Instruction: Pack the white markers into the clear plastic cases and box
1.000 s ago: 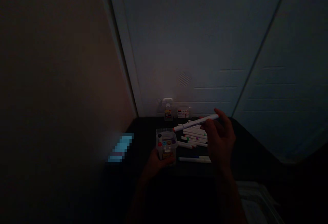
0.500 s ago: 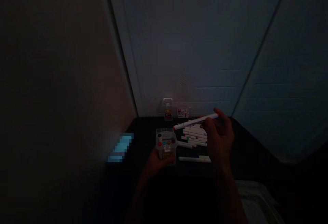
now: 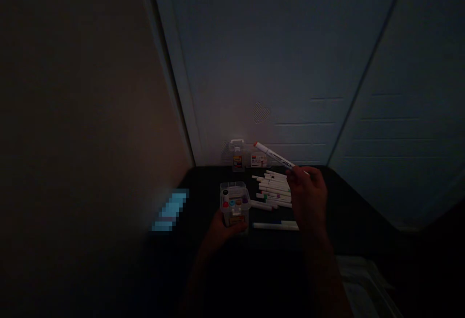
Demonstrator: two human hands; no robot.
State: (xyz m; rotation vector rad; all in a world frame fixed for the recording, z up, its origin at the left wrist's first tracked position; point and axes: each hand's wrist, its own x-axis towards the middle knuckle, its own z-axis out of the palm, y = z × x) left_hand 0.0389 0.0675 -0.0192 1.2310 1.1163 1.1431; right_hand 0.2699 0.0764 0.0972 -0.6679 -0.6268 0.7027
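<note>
My left hand is wrapped round the lower part of a clear plastic box on the dark table. Several markers stand upright in it, their red, blue, brown, purple and dark ends showing at the top. Raised above the table, my right hand grips a white marker with an orange-red end. That marker tilts up to the left. Under and beside the right hand lies a pile of white markers. Nearer to me, loose markers lie side by side.
Against the wall stand a clear case with a handle and a clear lying box with a label. The table meets a pale panelled wall. At the lower right is a translucent bin. The scene is dim.
The marker in my right hand has swung round, its left end rising from just above the box to higher up. My left hand and the box have stayed nearly still.
</note>
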